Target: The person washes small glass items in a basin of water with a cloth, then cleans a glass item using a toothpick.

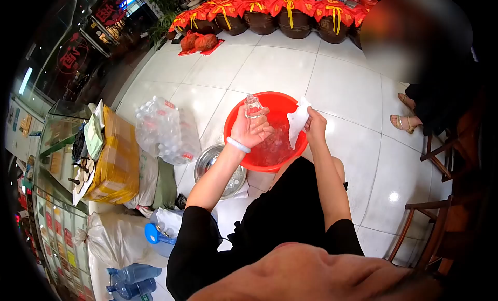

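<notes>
The left hand [248,131] is curled, palm up, around a small clear glass piece [253,107] with its narrower, knobbed end up, and the right hand [315,123] pinches a white cloth [297,122] that hangs down in loose folds. Both hold their things over the red basin [232,117], the glass piece toward its left side, the cloth toward its right. The two are apart, so this one piece looks partway handled at most: it is up out of the basin, yet the cloth is not on it, and whether its surface is wet or dry cannot be told. In the basin lie more clear things [276,144], in what looks like water; they blur together and cannot be counted, but they suggest that a good part of the work is left. Just beside the basin, on the left, stands a metal bowl [203,162] with small clear things in it. These may be pieces that are done with or pieces that are waiting; nothing shows which, so the share finished stays uncertain. Past the bowl, a wrapped pack of clear bottles [165,130] stands on the tiled floor [280,62], closed as far as can be seen. Farthest off, a row of dark jars [295,24] under red covers [291,3] seems to have no part in this work.
</notes>
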`<state>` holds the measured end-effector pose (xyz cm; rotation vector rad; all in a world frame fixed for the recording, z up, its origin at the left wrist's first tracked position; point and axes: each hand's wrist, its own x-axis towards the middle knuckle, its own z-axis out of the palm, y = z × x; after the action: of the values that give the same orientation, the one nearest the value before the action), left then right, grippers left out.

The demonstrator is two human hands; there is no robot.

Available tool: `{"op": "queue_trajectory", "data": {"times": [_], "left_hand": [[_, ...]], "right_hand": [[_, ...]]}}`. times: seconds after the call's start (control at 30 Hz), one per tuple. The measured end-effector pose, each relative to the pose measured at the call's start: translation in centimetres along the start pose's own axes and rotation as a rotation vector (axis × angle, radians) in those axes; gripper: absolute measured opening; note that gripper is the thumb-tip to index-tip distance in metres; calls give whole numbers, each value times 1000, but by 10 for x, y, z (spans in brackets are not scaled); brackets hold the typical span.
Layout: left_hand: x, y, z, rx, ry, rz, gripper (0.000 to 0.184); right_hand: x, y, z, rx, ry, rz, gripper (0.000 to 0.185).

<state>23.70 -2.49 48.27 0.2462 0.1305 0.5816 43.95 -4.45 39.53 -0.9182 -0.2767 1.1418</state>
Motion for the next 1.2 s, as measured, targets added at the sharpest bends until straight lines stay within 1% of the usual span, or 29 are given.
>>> {"op": "queue_trajectory", "data": {"times": [0.03, 0.1, 0.13, 0.2, 0.43, 0.5, 0.57, 0.63, 0.7, 0.73, 0.8, 0.83, 0.9, 0.93, 1.0, 1.03, 1.1, 1.13, 1.2], "left_hand": [[-1, -2, 6, 1, -4, -1, 42], [-3, -5, 15, 60, 114, 29, 42], [-3, -5, 15, 58, 114, 29, 42], [-3, -5, 14, 78, -17, -9, 44], [2, -5, 17, 239, -33, 70, 46], [2, -6, 16, 259, -92, 94, 46], [2, -7, 19, 261, -105, 84, 44], [2, -6, 18, 261, -118, 74, 43], [3, -6, 18, 302, -197, 99, 45], [2, -6, 18, 300, -195, 100, 45], [-1, -9, 24, 439, -29, 216, 51], [-1, -9, 23, 436, -27, 215, 51], [-1, -9, 20, 526, 2, 306, 56], [-2, -7, 17, 523, 4, 304, 56], [-4, -3, 14, 686, -62, 367, 61], [-5, -4, 13, 685, -61, 366, 61], [-8, -9, 23, 761, -6, 460, 58], [-9, -8, 21, 761, -5, 460, 58], [-10, -6, 19, 982, 27, 575, 59]], "right_hand": [[-1, -1, 1, -2, 28, 21, 19], [-5, -4, 6, 6, 29, 14, 19], [-6, -5, 7, 15, 28, 11, 19], [-6, -5, 8, 29, 19, 12, 18], [6, 1, 1, 50, -31, 4, 15], [6, 1, 2, 54, -41, -4, 15], [3, -1, 4, 55, -51, -9, 16], [-1, -5, 8, 43, -26, 0, 17], [-3, -6, 10, 38, -22, 2, 18], [-3, -5, 10, 32, -18, 3, 18], [-2, -5, 8, 41, -43, 5, 18], [-1, -5, 6, 53, -67, 5, 18], [-2, -6, 5, 52, -64, 2, 18], [-3, -7, 6, 51, -67, -4, 17], [-6, -10, 10, 21, -56, 3, 18], [-7, -11, 11, -8, -47, 10, 19], [-4, -9, 10, -7, -47, 8, 19], [-3, -8, 9, -5, -49, 6, 19], [-3, -8, 10, -2, -45, 7, 19]]}}
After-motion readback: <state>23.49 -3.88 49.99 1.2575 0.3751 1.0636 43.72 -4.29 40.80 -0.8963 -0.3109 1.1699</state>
